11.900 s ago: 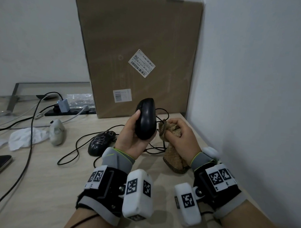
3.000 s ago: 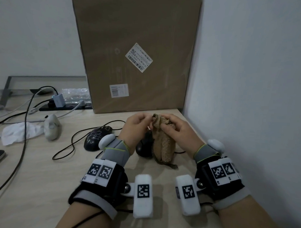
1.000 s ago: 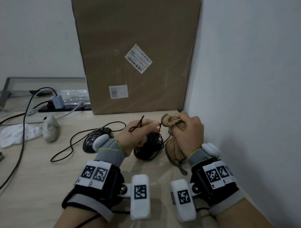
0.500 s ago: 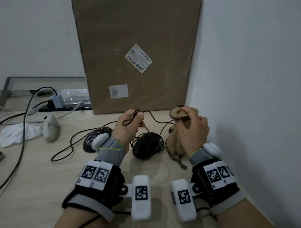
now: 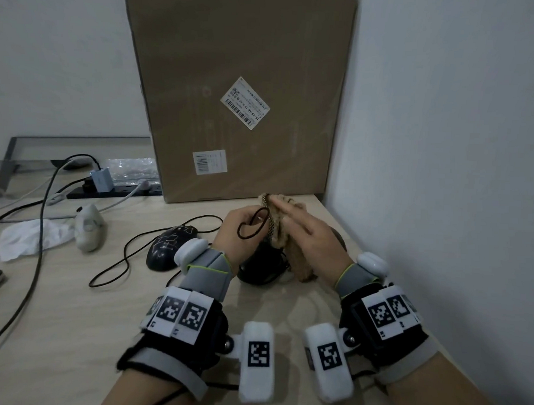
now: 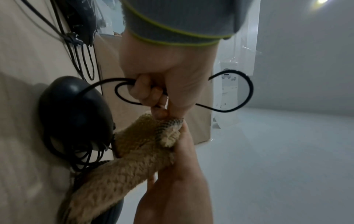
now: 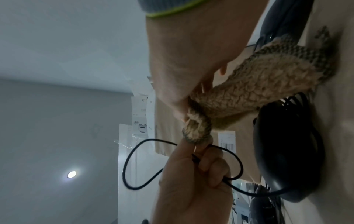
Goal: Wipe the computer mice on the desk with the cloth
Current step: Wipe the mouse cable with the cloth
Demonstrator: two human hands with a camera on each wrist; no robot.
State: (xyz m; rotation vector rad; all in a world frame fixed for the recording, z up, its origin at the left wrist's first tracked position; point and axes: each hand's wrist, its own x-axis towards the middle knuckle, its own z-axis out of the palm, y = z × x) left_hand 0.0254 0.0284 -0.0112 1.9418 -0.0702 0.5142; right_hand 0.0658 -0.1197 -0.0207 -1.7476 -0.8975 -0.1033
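Above the desk, my left hand [image 5: 253,224] grips a loop of black mouse cable [image 5: 249,229] in its curled fingers, and its thumb and forefinger pinch the edge of the tan fluffy cloth [image 5: 288,242]. My right hand [image 5: 301,227] pinches the same cloth, fingers laid along its top. The cloth hangs down to the desk. Under both hands lies the black mouse [image 5: 257,270], with cable coiled beside it. In the left wrist view the left hand [image 6: 164,94] grips the cable next to that black mouse [image 6: 74,115]. The right wrist view shows the right hand [image 7: 182,91] on the cloth [image 7: 258,84].
A dark patterned mouse [image 5: 170,244] and a pale grey mouse [image 5: 89,231] lie to the left, with a white tissue [image 5: 25,237] and loose cables. A large cardboard box [image 5: 236,89] stands behind. The wall [image 5: 442,178] runs close on the right. A dark rounded object [image 5: 338,239] shows behind my right hand.
The hands, apart half a second ago, have come together above the black mouse. My left fingers now pinch the cloth's edge, and my right fingers have straightened along it.
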